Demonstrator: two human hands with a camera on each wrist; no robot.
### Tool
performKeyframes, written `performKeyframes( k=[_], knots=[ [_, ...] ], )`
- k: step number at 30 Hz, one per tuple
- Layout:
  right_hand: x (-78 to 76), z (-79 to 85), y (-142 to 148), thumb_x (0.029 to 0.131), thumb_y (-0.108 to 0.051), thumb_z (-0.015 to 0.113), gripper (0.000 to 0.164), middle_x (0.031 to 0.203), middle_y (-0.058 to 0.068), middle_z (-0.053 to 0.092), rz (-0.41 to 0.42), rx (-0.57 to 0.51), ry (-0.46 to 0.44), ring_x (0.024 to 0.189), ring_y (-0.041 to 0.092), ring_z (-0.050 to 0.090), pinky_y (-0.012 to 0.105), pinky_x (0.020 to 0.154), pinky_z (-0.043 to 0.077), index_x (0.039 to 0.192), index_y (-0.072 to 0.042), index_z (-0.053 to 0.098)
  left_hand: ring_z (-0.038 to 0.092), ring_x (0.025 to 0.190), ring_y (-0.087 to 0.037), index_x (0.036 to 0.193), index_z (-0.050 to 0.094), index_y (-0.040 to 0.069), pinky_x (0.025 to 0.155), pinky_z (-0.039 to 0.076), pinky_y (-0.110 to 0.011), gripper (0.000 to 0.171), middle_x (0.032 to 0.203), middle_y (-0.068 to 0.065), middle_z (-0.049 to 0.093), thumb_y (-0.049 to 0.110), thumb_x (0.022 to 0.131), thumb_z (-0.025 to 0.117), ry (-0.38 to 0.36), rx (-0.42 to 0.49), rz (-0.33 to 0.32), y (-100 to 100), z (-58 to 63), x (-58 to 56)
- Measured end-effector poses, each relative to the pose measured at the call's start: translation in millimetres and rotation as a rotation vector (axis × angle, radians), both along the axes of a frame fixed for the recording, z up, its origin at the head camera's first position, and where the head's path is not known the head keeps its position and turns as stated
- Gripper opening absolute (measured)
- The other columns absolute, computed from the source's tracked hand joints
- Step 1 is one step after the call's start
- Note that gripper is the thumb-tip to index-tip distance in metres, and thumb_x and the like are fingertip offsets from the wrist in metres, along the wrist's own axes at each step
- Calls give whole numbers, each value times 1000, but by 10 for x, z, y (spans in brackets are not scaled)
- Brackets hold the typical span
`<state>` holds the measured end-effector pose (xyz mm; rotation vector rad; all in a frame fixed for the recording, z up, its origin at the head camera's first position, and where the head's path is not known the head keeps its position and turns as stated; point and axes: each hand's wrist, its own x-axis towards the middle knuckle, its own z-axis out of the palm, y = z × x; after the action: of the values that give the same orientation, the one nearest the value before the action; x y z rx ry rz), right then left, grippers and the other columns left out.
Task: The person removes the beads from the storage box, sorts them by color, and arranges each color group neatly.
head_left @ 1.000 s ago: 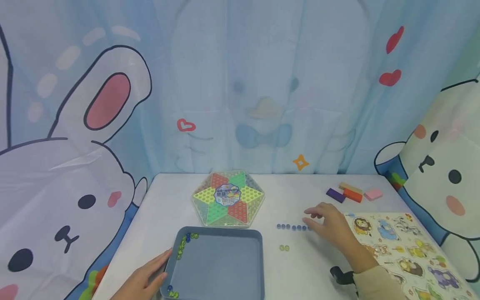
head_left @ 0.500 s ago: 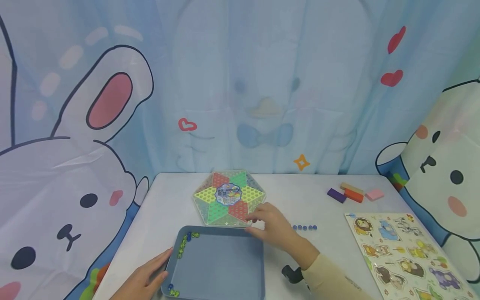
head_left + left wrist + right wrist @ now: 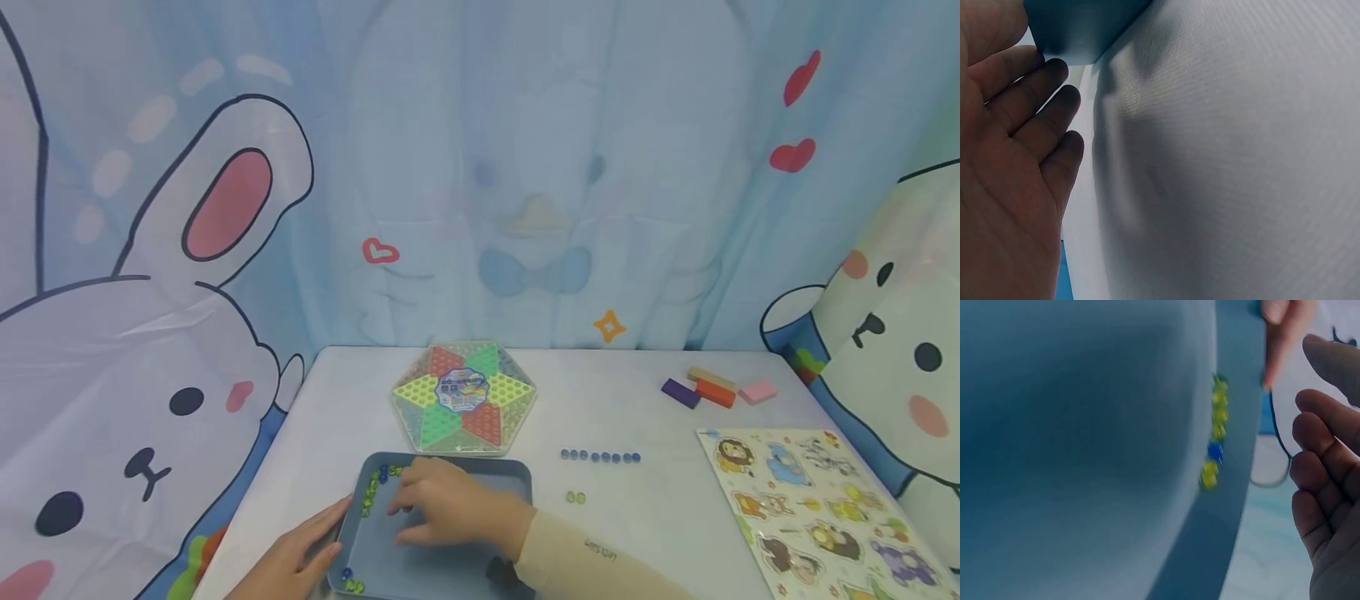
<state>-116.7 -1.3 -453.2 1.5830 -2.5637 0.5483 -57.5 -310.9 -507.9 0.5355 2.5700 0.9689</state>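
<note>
Your right hand (image 3: 444, 504) hovers loosely curved over the tray (image 3: 390, 552), lower centre.
Your left hand (image 3: 295, 554), fingers straight, touches its left side.

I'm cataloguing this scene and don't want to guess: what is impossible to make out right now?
Part of the tray's right rim: hidden in the head view by the sleeve behind the right hand.
Near end of the animal board: cut off by the head view's bottom edge.
Small print on the hexagonal game board: too small in the head view.
Yellow-green marbles' exact outlines: blurred in the right wrist view.
</note>
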Motion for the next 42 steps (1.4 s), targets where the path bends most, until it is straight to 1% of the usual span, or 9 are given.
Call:
performKeyframes(
  k=[3,5,10,13,17,21,28,31,42],
  knots=[
    [6,-103,-128,89,-49,82,32,94,-17,69,75,46,-3,87,-8,52,3,79,40,112,-27,81,40,150,-5,166,31,26,114,48,-21,64,168,-5,41,51,109,48,15,-2,-3,-4,-19,4],
    [16,-181,-199,88,-50,82,32,95,-18,69,110,80,8,88,-9,53,3,83,42,112,-29,81,41,151,-7,166,32,26,114,48,-21,63,168,-6,41,51,109,48,18,-4,-3,-2,-15,10],
    [74,-302,-320,84,-55,84,35,98,-22,69,143,177,46,92,-8,55,6,89,43,112,-35,79,40,153,-13,166,30,31,116,45,-18,64,169,-2,39,55,108,47,-38,-14,18,4,30,11],
    [114,-311,-370,83,-54,85,35,98,-23,69,162,210,46,92,-8,54,5,88,42,113,-37,79,40,154,-22,166,30,32,116,44,-18,66,169,-1,39,56,108,47,-57,-20,28,13,46,2],
    [158,-285,-423,86,-49,84,33,99,-22,70,192,233,42,92,-9,55,4,88,42,115,-36,79,40,154,-31,166,30,32,119,46,-26,67,169,-1,39,58,107,48,-68,-31,32,22,36,-10],
    [173,-261,-477,88,-48,82,32,102,-22,71,202,235,32,94,-9,57,4,90,42,117,-35,78,41,153,-26,166,29,33,118,47,-27,66,169,-1,40,58,107,47,-58,-39,28,11,7,-18],
    [156,-278,-582,90,-46,81,27,106,-23,72,216,244,11,98,-11,57,4,91,43,116,-36,79,46,150,-24,165,33,25,112,51,-24,64,167,-7,42,52,109,48,22,-18,3,5,-3,-13],
    [148,-310,-620,91,-46,80,24,103,-24,70,224,253,17,95,-11,55,3,87,41,114,-37,79,46,150,-23,165,33,24,112,52,-24,64,167,-8,42,52,109,48,22,-11,2,14,5,-10],
    [149,-355,-654,93,-42,79,18,100,-23,69,247,244,21,94,-12,54,1,88,40,110,-36,80,47,149,-21,165,34,19,110,53,-25,65,166,-10,43,50,110,47,28,-11,-4,31,36,-1]
  ],
)
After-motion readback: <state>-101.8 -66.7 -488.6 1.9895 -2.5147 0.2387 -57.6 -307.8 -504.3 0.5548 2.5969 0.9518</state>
